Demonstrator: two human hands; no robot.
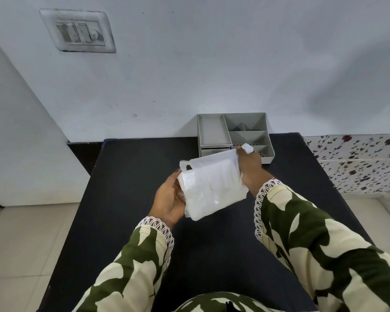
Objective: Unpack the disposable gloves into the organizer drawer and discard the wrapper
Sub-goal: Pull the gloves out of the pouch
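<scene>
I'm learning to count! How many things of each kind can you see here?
Hands: 2, left and right
Glove packs: 1
Organizers: 1
Tables: 1
Switch plates: 1
Total: 6

We see sleeves point(313, 235) printed in olive green with large cream leaf shapes, their cuffs edged in white lace. The pack of gloves point(212, 185) is milky white and translucent. It shows against a table point(126, 176) covered in flat black. The organizer point(245, 129) is plain light grey. The wall point(212, 64) is pale bluish white, with a grey switch plate point(78, 30). At right, a white covering point(358, 163) carries dark maroon flowers. The floor tiles point(20, 244) are beige.
</scene>
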